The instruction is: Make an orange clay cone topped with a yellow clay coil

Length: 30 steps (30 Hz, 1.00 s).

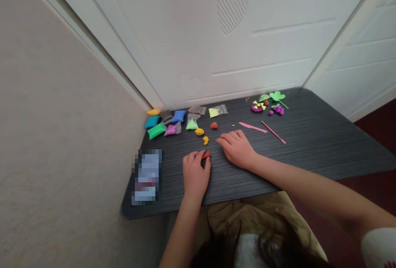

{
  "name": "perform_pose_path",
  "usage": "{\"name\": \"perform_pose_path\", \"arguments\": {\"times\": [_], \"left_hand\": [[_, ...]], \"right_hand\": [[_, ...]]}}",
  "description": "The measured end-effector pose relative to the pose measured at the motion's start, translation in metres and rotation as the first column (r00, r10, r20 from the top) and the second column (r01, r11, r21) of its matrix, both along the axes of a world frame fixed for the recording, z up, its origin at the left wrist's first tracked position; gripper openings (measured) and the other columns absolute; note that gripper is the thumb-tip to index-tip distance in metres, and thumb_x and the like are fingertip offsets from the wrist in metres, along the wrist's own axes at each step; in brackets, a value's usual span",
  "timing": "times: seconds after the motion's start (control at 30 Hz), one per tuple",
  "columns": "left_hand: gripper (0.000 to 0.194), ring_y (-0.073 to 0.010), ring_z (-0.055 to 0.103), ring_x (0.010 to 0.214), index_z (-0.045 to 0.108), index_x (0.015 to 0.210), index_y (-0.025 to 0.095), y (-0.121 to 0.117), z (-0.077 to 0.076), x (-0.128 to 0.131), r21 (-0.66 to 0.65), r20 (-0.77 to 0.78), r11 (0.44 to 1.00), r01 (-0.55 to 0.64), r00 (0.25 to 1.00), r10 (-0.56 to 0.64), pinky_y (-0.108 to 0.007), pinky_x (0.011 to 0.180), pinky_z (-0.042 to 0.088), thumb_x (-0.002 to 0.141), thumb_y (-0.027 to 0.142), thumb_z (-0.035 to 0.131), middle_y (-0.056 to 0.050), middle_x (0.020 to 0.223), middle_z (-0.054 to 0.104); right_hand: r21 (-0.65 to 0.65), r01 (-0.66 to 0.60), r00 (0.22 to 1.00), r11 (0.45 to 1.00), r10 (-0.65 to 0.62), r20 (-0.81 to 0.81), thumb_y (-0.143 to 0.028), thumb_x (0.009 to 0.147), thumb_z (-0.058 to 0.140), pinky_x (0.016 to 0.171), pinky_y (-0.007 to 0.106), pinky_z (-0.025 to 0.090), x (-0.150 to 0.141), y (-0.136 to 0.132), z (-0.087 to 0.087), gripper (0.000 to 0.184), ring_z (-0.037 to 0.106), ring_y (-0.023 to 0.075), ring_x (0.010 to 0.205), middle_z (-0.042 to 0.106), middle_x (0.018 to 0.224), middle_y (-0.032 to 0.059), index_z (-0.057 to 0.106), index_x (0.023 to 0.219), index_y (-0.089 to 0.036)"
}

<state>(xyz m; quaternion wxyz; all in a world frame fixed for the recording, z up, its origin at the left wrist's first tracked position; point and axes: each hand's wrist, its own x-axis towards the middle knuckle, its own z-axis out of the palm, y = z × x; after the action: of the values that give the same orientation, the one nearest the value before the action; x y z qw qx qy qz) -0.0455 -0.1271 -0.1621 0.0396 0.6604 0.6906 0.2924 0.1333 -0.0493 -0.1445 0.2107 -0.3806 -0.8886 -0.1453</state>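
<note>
My left hand (pixel 196 173) rests near the table's front edge, thumb and fingers closed around a small piece of red-brown clay (pixel 206 155). To its right lies my right hand (pixel 237 149), palm down with loosely bent fingers; nothing shows in it, though its underside is hidden. Just beyond its fingertips sits a red-brown clay lump (pixel 213 125). Between the hands and the back are a yellow-orange clay lump (pixel 199 132) and a smaller curved yellow piece (pixel 206 140). A pink modelling knife (pixel 253 127) and a thin pink stick tool (pixel 273 132) lie right of my right hand.
Several clay packets, including a green one (pixel 156 130) and a blue one (pixel 178 116), cover the back left. A pixelated object (pixel 147 177) lies at the left. Grape-like purple balls (pixel 278 110), a green clover shape (pixel 277 96) and a purple-yellow piece (pixel 258 106) stand at the back right.
</note>
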Motion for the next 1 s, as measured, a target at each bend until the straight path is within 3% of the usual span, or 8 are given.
{"name": "perform_pose_path", "arguments": {"times": [0.07, 0.2, 0.4, 0.6, 0.8, 1.0], "left_hand": [[0.028, -0.0273, 0.052, 0.098, 0.064, 0.105, 0.014, -0.001, 0.0, 0.0, 0.001, 0.008, 1.0, -0.007, 1.0, 0.007, -0.043, 0.092, 0.042, 0.082, 0.026, 0.054, -0.011, 0.102, 0.063], [0.029, -0.0269, 0.052, 0.102, 0.061, 0.108, 0.014, -0.002, 0.002, -0.001, 0.009, 0.04, 1.0, -0.027, 0.999, 0.026, -0.043, 0.093, 0.042, 0.081, 0.021, 0.052, -0.011, 0.106, 0.062], [0.034, -0.0258, 0.052, 0.104, 0.056, 0.112, 0.015, -0.002, 0.001, -0.003, 0.029, 0.101, 0.997, -0.07, 0.993, 0.066, -0.042, 0.093, 0.042, 0.08, 0.014, 0.047, -0.011, 0.109, 0.061], [0.027, -0.0258, 0.054, 0.102, 0.058, 0.108, 0.017, -0.005, 0.003, -0.003, 0.031, 0.128, 0.997, -0.074, 0.989, 0.069, -0.041, 0.087, 0.045, 0.082, 0.02, 0.048, -0.01, 0.106, 0.062], [0.027, -0.0261, 0.054, 0.102, 0.058, 0.108, 0.017, -0.003, 0.003, -0.002, 0.029, 0.136, 0.997, -0.071, 0.989, 0.066, -0.042, 0.086, 0.044, 0.083, 0.023, 0.049, -0.011, 0.106, 0.061], [0.026, -0.0249, 0.055, 0.101, 0.058, 0.107, 0.018, -0.004, 0.002, -0.002, 0.026, 0.137, 0.997, -0.074, 0.988, 0.07, -0.04, 0.084, 0.045, 0.084, 0.025, 0.049, -0.01, 0.105, 0.062]], "right_hand": [[-0.003, -0.031, 0.999, 1.0, 0.031, 0.016, -0.033, 0.089, 0.054, 0.082, 0.04, 0.051, 0.001, 0.004, -0.004, 0.03, 0.06, 0.0187, 0.097, 0.059, 0.115, 0.0074, 0.055, 0.114, -0.017], [-0.004, 0.052, 0.998, 0.999, -0.052, -0.026, -0.033, 0.088, 0.054, 0.083, 0.041, 0.051, 0.007, 0.013, -0.008, 0.03, 0.06, 0.0192, 0.098, 0.059, 0.115, 0.0076, 0.055, 0.114, -0.017], [-0.033, -0.002, 1.0, 0.999, 0.001, -0.009, -0.033, 0.089, 0.054, 0.083, 0.041, 0.051, 0.0, 0.0, -0.01, 0.031, 0.059, 0.0191, 0.098, 0.058, 0.116, 0.0077, 0.055, 0.115, -0.017], [-0.05, 0.093, 0.995, 0.994, -0.095, -0.041, -0.033, 0.088, 0.054, 0.083, 0.042, 0.051, 0.002, 0.011, -0.006, 0.031, 0.059, 0.0195, 0.099, 0.058, 0.116, 0.0079, 0.055, 0.115, -0.017], [-0.071, -0.014, 1.0, 0.997, 0.015, 0.018, -0.033, 0.089, 0.054, 0.082, 0.041, 0.051, -0.005, -0.001, -0.007, 0.031, 0.06, 0.0191, 0.098, 0.058, 0.116, 0.0077, 0.055, 0.116, -0.017], [-0.058, 0.098, 0.995, 0.993, -0.099, -0.003, -0.033, 0.089, 0.053, 0.083, 0.041, 0.051, 0.001, 0.014, -0.004, 0.031, 0.059, 0.0191, 0.098, 0.058, 0.117, 0.0082, 0.055, 0.116, -0.017]]}}
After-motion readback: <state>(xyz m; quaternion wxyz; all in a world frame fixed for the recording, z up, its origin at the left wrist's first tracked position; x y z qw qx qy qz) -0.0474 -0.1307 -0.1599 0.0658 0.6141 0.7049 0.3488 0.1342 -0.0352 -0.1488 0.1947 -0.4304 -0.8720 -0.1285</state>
